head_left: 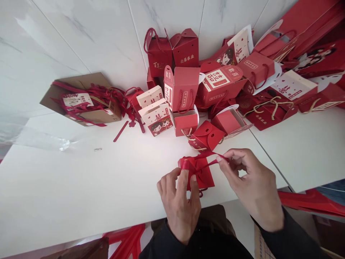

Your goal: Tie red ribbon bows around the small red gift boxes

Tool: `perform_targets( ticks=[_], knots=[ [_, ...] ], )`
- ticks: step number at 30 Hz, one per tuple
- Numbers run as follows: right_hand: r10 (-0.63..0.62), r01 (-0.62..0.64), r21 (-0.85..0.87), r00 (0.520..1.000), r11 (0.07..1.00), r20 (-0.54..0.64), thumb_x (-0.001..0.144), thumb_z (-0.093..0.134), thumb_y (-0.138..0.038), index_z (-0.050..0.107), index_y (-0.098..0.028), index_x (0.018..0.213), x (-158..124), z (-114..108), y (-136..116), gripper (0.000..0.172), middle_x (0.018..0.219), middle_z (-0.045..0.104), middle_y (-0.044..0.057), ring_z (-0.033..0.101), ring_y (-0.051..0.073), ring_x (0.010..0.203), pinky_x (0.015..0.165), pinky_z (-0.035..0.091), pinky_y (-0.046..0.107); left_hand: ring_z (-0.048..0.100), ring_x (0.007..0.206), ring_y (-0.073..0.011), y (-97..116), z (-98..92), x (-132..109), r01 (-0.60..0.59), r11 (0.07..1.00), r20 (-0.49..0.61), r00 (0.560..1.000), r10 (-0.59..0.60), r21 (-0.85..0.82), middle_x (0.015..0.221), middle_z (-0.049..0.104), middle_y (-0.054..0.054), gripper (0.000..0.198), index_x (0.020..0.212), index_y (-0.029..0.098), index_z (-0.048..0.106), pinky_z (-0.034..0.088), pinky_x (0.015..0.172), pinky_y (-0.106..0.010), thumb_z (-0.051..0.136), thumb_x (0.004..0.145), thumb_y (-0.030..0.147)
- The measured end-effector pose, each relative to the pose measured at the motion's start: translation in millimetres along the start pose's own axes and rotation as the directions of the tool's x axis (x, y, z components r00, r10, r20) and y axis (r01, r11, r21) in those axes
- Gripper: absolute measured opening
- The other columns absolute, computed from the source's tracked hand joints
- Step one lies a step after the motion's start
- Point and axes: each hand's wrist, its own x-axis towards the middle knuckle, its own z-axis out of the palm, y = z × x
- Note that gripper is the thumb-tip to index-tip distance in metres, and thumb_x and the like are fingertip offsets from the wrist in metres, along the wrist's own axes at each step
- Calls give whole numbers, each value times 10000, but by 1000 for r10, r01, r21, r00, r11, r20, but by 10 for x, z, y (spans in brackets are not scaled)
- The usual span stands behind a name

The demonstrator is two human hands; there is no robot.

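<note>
A small red gift box (206, 176) sits near the table's front edge with a red ribbon (210, 157) over its top. The ribbon passes over the index finger of my left hand (180, 194), whose fingers are bent around the box's left side and hold the ribbon there. My right hand (250, 183) pinches the ribbon's other part between thumb and forefinger, pulled out to the right of the box. A dark red knotted cord (202, 192) shows below the box's front edge. My left palm and part of the box's left side are hidden from view.
Several red gift boxes (185, 86) crowd the back, some open. A red box with gold cord (207, 136) stands just behind my hands. At left, a cardboard box (107, 114) holds red ribbons; a loose red strip (120, 131) lies nearby on the white table (88, 187).
</note>
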Motion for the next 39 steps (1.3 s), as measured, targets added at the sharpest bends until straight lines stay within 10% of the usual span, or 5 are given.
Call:
perform_targets(
  ticks=[8,15,27,36,39],
  knots=[
    [258,-284,198,955,938,147,963,609,-497,656,-233,1026,-153,211,190,276,787,668,8,605,167,639,620,519,296,565,1154,-275,-4,179,3,3,997,-29,1000,-5,-73,1313,585,-181,457,1342,189,494,459,916,-406,639,918,102],
    [315,-580,529,801,619,509,888,730,-549,443,-250,1361,-105,187,285,629,757,626,-37,578,162,648,556,513,263,546,775,-200,-31,224,52,1,995,-58,998,-7,-100,863,669,-47,388,1302,195,524,411,727,-340,589,943,64],
    [464,-794,601,569,95,679,652,933,-441,634,-213,874,-223,451,389,436,708,640,-10,601,143,588,479,512,239,581,874,-199,-21,239,53,-51,988,-96,995,37,-145,1003,678,-95,406,1282,146,553,492,800,-340,657,900,55],
    [414,-837,547,486,-34,769,720,876,-533,593,-215,1097,-347,347,328,569,871,708,23,640,143,667,540,528,236,635,940,-201,-66,221,-8,94,948,23,996,-91,-303,1102,687,-81,643,1532,292,406,534,752,-314,581,952,75],
    [426,-817,575,538,48,728,708,903,-494,524,-224,1248,-386,299,300,713,852,699,1,645,151,702,584,536,239,633,923,-199,-102,192,-16,64,955,29,998,-58,-288,1089,697,-81,592,1501,270,446,524,760,-315,550,958,58]
  ],
)
